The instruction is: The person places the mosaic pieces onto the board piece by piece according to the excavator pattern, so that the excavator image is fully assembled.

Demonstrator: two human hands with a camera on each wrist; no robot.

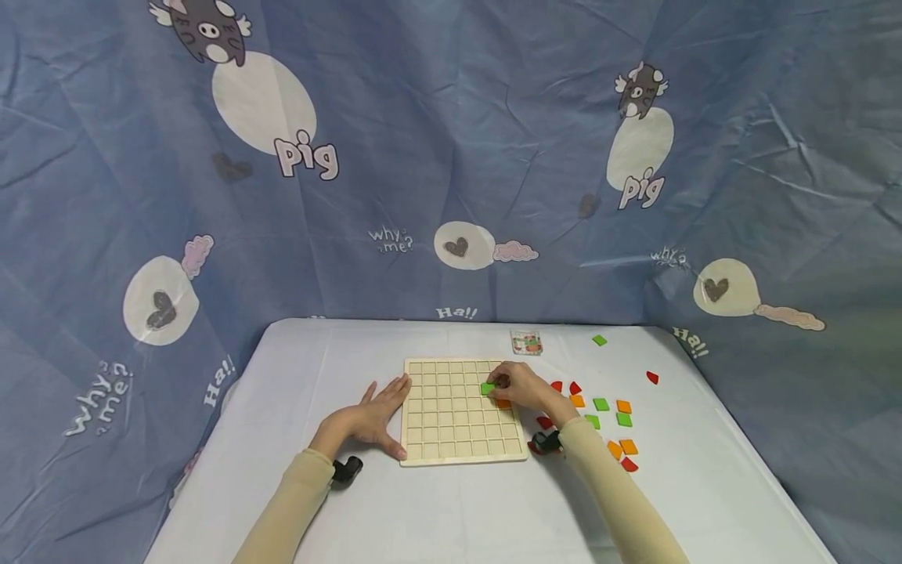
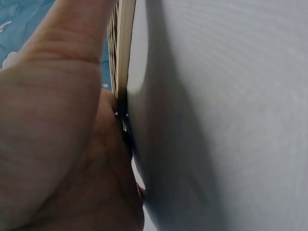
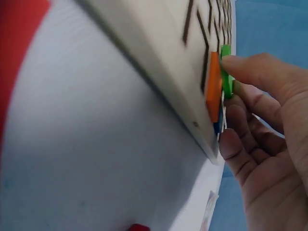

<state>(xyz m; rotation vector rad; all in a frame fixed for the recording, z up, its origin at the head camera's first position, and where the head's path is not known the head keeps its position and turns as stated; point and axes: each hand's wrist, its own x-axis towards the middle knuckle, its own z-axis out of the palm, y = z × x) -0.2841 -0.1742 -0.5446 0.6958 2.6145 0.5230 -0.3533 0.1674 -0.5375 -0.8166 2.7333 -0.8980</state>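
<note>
A square wooden grid board (image 1: pixel 451 419) lies flat on the white table. My left hand (image 1: pixel 366 419) rests at its left edge with fingers spread, the thumb by the near left corner. Over the upper right cells my right hand (image 1: pixel 523 385) pinches a green square tile (image 1: pixel 488 388) between thumb and fingers. An orange square tile (image 3: pixel 212 86) sits in the grid beside the green one in the right wrist view. Something blue shows just past the orange tile, mostly hidden by the fingers. The left wrist view shows the left palm (image 2: pixel 53 134) close to the board's side.
Right of the board lie several loose green, orange and red pieces, among them a green tile (image 1: pixel 600 404), an orange tile (image 1: pixel 629 446) and a red wedge (image 1: pixel 652 377). A small picture card (image 1: pixel 526 342) lies behind the board. Patterned blue cloth (image 1: pixel 451 157) hangs around the table.
</note>
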